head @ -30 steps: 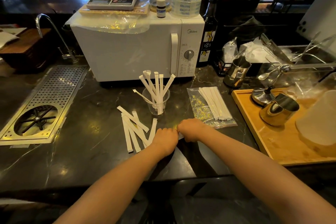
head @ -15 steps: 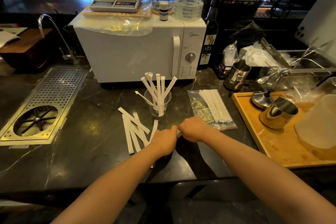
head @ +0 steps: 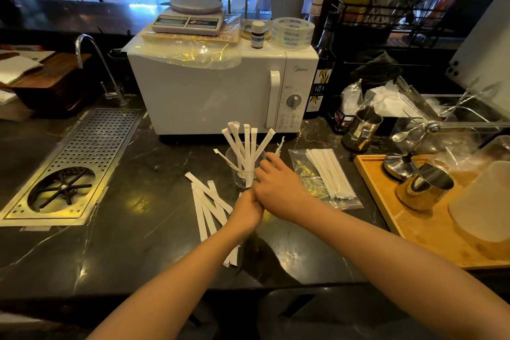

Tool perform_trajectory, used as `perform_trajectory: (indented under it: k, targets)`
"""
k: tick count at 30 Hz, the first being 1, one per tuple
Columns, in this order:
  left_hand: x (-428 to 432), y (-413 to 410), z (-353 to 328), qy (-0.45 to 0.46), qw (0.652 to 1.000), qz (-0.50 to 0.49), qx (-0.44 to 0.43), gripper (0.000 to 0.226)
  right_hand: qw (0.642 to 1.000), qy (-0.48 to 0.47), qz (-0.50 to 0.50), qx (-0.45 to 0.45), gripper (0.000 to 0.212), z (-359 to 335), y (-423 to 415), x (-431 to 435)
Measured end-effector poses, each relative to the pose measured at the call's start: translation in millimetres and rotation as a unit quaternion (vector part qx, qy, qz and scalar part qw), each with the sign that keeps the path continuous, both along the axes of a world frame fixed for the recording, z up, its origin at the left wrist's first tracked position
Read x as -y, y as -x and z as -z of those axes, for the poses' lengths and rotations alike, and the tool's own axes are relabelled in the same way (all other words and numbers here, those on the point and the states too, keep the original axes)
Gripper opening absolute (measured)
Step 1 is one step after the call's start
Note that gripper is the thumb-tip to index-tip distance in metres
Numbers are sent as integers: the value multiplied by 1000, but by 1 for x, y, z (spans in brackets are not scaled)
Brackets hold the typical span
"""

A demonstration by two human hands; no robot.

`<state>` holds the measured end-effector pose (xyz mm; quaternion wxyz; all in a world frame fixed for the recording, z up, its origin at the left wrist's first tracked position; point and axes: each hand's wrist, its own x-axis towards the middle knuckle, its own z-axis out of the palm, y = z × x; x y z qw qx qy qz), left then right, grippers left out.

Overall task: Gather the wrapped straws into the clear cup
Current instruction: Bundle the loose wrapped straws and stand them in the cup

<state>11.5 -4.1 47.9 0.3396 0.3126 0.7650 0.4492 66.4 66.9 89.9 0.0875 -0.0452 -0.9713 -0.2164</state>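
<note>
A clear cup (head: pixel 240 177) stands on the dark counter in front of the microwave, with several paper-wrapped straws (head: pixel 246 146) fanned upright in it. More wrapped straws (head: pixel 207 203) lie loose on the counter just left of my hands. My right hand (head: pixel 278 188) sits beside the cup's right rim, closed on one wrapped straw (head: pixel 279 146) whose blurred tip points up. My left hand (head: pixel 245 211) is a fist touching the right hand from below. White straw ends (head: pixel 232 256) stick out under its wrist.
A clear plastic bag (head: pixel 303 171) with more wrapped straws lies to the right of the cup. Beyond it a wooden tray (head: pixel 386 201) carries steel jugs. The white microwave (head: pixel 209 91) stands behind the cup, and a perforated metal drain grid (head: pixel 91 143) lies at the left.
My right hand has risen from the counter edge to the cup's right side, bringing a straw up with it. My left hand has moved slightly forward. The camera has tilted.
</note>
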Motion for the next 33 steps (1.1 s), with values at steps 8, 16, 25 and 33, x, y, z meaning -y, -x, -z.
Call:
perform_trajectory:
  k: [8, 16, 25, 33]
  targets:
    - [18, 18, -4, -80, 991, -95, -44, 17, 989, 36, -56, -133, 34, -2, 21, 22]
    - [56, 45, -7, -96, 978, -181, 31, 40, 940, 188, -14, -286, 34, -3, 40, 36]
    - [84, 59, -12, -85, 961, -247, 94, 32, 876, 443, 188, -32, 56, 24, 51, 41]
    - [91, 72, 1, -78, 963, -229, 120, 32, 806, 469, 348, 97, 82, 58, 52, 41]
